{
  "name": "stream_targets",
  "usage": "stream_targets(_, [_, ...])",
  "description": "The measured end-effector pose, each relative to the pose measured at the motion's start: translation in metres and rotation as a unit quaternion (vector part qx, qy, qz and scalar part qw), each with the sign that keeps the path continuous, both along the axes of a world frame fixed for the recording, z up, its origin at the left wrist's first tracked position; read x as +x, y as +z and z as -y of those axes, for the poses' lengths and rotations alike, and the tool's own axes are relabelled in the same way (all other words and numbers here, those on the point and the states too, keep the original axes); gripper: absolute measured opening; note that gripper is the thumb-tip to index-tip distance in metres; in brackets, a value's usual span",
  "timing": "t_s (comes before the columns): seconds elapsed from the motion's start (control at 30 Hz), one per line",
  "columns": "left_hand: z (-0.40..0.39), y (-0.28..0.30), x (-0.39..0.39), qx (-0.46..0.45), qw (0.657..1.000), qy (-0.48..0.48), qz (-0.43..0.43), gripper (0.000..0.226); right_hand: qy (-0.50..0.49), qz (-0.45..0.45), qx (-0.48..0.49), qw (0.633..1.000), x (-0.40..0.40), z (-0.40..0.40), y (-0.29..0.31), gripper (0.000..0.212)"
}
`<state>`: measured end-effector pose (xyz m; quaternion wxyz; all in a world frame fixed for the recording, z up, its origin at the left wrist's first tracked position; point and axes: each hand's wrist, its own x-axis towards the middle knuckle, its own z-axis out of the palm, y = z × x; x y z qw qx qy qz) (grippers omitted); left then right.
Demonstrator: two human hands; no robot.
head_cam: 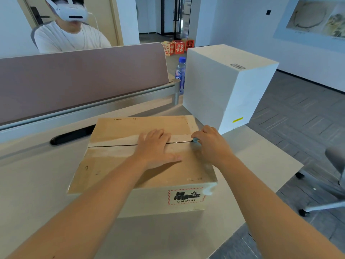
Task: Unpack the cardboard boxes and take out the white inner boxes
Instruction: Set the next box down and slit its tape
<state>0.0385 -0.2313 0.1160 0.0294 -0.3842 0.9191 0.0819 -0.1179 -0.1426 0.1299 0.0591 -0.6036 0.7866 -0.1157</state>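
head view: the only view, looking forward and down at the desk
item in hand: closed brown cardboard box (145, 157) with a red-hatched un 3481 battery label (186, 197) on its near side, standing on the pale grey desk top (37, 184)
left hand (155, 148): flat, fingers straight, pressing on the box lid across the centre seam; grips nothing
right hand (211, 141): curled round a small light-blue cutter (196, 140), its tip at the right end of the seam
seam: taped strip (119, 142) with a dark line along it; whether the tape is fully cut cannot be told
progress: judged early for this box; flaps down, no inner box out of it
done: tall white inner boxes (227, 86), seemingly stacked, standing at the desk's far right, well apart from the hands
left: finish the slit, fold back the flaps, lift out the contents
surface: black oblong object (72, 136) just beside the box's far left corner; blue-capped water bottle (180, 75) behind the white boxes
room: mauve desk divider (82, 79); a seated person in a white headset (71, 12) beyond it; red printed cartons (177, 46) on the grey carpet-tile floor (298, 113); office chair (332, 176) at right
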Motion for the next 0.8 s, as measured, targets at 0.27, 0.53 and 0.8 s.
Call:
stream_targets(0.27, [0.002, -0.003, -0.003, 0.002, 1.000, 0.003, 0.015, 0.089, 0.007, 0.001, -0.011, 1.000, -0.017, -0.008, -0.001, 0.044])
stream_targets(0.53, [0.004, -0.005, -0.003, 0.009, 1.000, 0.013, 0.020, 0.105, 0.011, 0.026, -0.008, 1.000, -0.031, -0.010, -0.002, 0.041])
stream_targets(0.8, [0.000, -0.003, -0.003, 0.007, 1.000, 0.020, 0.019, 0.113, -0.007, 0.068, -0.011, 0.998, -0.037, -0.014, -0.004, 0.029])
